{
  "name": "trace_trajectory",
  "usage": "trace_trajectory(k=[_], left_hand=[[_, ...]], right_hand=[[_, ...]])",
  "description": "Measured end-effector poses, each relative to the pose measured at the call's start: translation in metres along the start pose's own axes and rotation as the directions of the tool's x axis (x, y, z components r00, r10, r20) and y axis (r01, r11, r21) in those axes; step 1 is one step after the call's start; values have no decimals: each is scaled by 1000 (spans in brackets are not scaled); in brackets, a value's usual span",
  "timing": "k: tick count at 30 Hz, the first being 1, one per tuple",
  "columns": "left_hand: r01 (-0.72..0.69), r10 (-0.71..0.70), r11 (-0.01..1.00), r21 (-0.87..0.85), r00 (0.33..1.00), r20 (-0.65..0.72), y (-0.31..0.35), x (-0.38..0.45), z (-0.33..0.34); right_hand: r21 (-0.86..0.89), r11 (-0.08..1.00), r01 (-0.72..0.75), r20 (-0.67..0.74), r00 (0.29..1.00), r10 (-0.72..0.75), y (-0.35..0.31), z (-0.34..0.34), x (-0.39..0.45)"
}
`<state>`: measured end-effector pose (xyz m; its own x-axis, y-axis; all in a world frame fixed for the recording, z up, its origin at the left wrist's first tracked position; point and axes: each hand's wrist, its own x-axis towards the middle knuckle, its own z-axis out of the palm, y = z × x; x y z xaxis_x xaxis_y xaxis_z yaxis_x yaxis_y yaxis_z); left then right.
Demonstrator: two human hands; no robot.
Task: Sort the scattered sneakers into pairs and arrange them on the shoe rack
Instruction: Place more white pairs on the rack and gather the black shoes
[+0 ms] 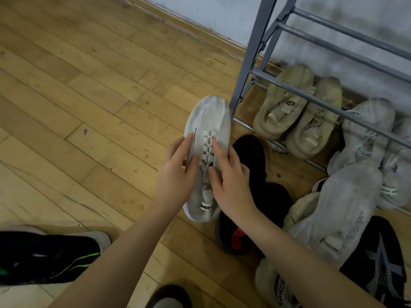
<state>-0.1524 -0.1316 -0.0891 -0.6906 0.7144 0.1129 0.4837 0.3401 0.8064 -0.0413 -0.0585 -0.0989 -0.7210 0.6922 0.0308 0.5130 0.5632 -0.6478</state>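
Observation:
A white sneaker (208, 121) with a white lace cage is held above the wooden floor, toe pointing away from me. My left hand (178, 170) grips its left side and my right hand (231, 183) grips its right side over the laces. The grey metal shoe rack (253, 52) stands just right of the sneaker's toe. On its lowest rails sit a beige pair (295, 112) and a pale grey pair (373, 134). A matching white sneaker (338, 207) lies in the pile at right.
Black sneakers (251, 150) lie on the floor under my right hand, one with a red patch. A black and grey striped sneaker (384, 258) and a beige one (273, 283) lie at lower right. A black sneaker with green lines (51, 256) sits at lower left. A wall runs behind the rack.

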Motion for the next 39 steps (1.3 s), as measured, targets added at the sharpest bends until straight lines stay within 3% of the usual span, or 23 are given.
trace_trajectory(k=[7, 13, 16, 20, 27, 29, 34, 39], left_hand=[[-145, 146, 988, -52, 989, 20, 36, -23, -8], [-124, 139, 985, -116, 982, 131, 65, -50, 23], [-116, 145, 979, -169, 975, 171, 75, -61, 42], [-73, 118, 980, -183, 962, 246, 79, -65, 66], [13, -26, 999, 30, 863, 505, 64, -68, 72], [-47, 3, 997, 68, 841, 540, 62, -78, 62], [-362, 142, 900, 244, 771, 620, 64, -106, 40], [-521, 126, 746, 415, 722, 680, 61, -120, 41]], right_hand=[[-69, 998, 3, -88, 996, -9, -7, -45, -32], [-295, 946, -131, -161, 983, 86, 15, -88, -77], [-268, 942, -202, -102, 978, 181, 27, -102, -96], [-337, 917, -214, -101, 977, 190, 47, -109, -113], [-364, 862, -354, -200, 933, 299, 58, -107, -148], [-344, 845, -408, -167, 913, 372, 56, -104, -155], [-336, 797, -501, -140, 864, 484, 47, -95, -169], [-232, 803, -549, -107, 835, 540, 41, -96, -173]])
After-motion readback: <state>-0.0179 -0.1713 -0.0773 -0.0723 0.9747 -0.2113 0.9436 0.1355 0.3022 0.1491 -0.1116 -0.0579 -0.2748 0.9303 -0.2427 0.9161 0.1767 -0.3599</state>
